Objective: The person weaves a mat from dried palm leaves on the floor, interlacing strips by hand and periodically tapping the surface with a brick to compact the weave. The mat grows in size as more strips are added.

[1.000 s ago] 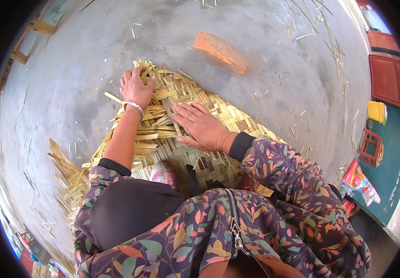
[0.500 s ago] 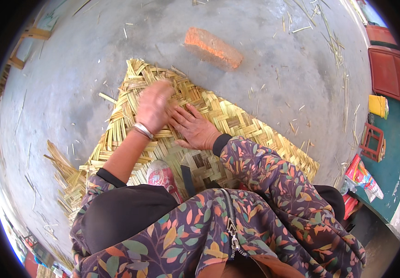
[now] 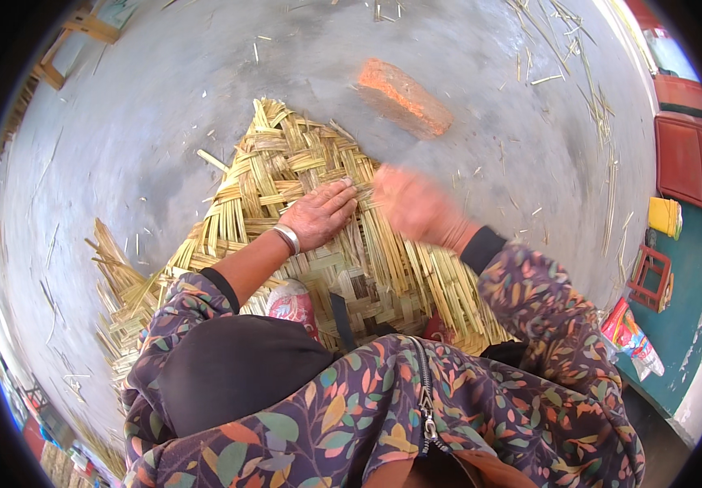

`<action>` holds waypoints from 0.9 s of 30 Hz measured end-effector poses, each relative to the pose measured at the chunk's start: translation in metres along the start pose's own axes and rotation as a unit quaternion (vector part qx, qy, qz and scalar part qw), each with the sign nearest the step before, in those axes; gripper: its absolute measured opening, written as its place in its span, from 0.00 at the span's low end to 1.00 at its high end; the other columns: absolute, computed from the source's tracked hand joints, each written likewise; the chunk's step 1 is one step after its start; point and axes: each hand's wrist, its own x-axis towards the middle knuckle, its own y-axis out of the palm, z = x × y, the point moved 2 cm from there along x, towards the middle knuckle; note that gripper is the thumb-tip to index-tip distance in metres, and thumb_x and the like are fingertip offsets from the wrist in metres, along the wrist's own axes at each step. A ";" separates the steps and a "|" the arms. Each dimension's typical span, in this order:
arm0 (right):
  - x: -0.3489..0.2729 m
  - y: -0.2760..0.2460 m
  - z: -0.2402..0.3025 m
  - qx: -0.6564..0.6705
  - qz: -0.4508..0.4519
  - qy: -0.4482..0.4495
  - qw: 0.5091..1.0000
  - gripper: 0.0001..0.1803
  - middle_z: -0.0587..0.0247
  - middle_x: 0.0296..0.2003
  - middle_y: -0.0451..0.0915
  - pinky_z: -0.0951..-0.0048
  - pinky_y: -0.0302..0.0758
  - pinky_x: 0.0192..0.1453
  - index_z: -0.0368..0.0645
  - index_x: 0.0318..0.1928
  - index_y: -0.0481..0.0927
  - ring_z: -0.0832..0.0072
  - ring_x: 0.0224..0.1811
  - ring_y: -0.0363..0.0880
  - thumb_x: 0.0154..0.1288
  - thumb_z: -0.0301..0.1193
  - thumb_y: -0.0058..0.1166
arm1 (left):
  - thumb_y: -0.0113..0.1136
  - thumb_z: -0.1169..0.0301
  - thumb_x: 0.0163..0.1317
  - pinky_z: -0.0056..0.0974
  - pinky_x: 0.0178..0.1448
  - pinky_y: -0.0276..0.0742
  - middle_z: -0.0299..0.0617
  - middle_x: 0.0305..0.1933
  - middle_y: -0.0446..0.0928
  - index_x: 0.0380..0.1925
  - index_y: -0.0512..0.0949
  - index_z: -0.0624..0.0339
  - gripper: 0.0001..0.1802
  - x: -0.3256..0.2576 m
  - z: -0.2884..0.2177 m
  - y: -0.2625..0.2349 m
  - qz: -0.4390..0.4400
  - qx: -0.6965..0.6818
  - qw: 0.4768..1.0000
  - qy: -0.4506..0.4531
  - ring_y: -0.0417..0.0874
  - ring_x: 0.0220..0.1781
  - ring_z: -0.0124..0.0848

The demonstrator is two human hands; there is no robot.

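Note:
A woven mat of pale yellow-green split strips (image 3: pixel 294 163) lies in front of me, its pointed corner facing away. My left hand (image 3: pixel 318 218) rests palm down on the weave, fingers stretched out, a silvery bracelet at its wrist. At the mat's right edge is my right hand (image 3: pixel 417 210), smeared by motion. Its fingers look bent, but whether a strip is in them cannot be made out. Long parallel strips (image 3: pixel 432 281) run down toward me along that right side. A patterned red and white shoe (image 3: pixel 292 304) stands on the near part of the mat.
An orange-red brick (image 3: pixel 405 98) lies on the grey floor beyond the mat. Loose strips (image 3: pixel 115 252) stick out at the left. Along the right stand a green surface (image 3: pixel 688 301), a red frame (image 3: pixel 650 278), a yellow packet (image 3: pixel 665 217) and a colourful bag (image 3: pixel 632 335).
My left hand has settled flat on the weave. My right hand has lifted off and moved right. The mat's right side now shows long strips folded inward. The view has shifted slightly.

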 end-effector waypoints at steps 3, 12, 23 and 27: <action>0.031 -0.040 -0.066 -0.187 -0.097 0.148 0.966 0.38 0.51 0.61 0.74 0.56 0.73 0.64 0.44 0.67 0.69 0.52 0.62 0.75 0.58 0.41 0.65 | 0.61 0.66 0.61 0.48 0.74 0.67 0.46 0.66 0.73 0.56 0.77 0.60 0.23 -0.004 0.004 -0.008 -0.006 0.041 0.999 0.027 0.70 0.72 0.44; 0.107 -0.029 -0.077 -0.043 0.071 0.424 0.902 0.50 0.50 0.60 0.76 0.55 0.79 0.56 0.53 0.75 0.57 0.53 0.55 0.81 0.54 0.47 0.68 | 0.56 0.69 0.58 0.47 0.73 0.69 0.45 0.66 0.74 0.56 0.77 0.61 0.24 -0.025 0.018 -0.030 -0.010 0.025 0.999 0.023 0.71 0.71 0.43; 0.208 -0.113 0.024 0.094 -0.315 0.134 0.935 0.48 0.43 0.57 0.77 0.65 0.79 0.58 0.36 0.74 0.56 0.60 0.56 0.81 0.59 0.33 0.70 | 0.55 0.69 0.58 0.49 0.73 0.67 0.46 0.65 0.74 0.58 0.75 0.62 0.26 -0.038 0.041 -0.029 0.006 0.020 1.000 0.021 0.72 0.70 0.44; 0.224 -0.017 0.041 -0.030 0.060 0.327 0.943 0.48 0.50 0.42 0.80 0.58 0.82 0.47 0.53 0.75 0.58 0.53 0.42 0.85 0.59 0.48 0.67 | 0.54 0.68 0.59 0.49 0.73 0.67 0.46 0.66 0.73 0.58 0.75 0.62 0.25 -0.049 0.043 -0.025 0.045 0.001 0.999 0.004 0.71 0.70 0.44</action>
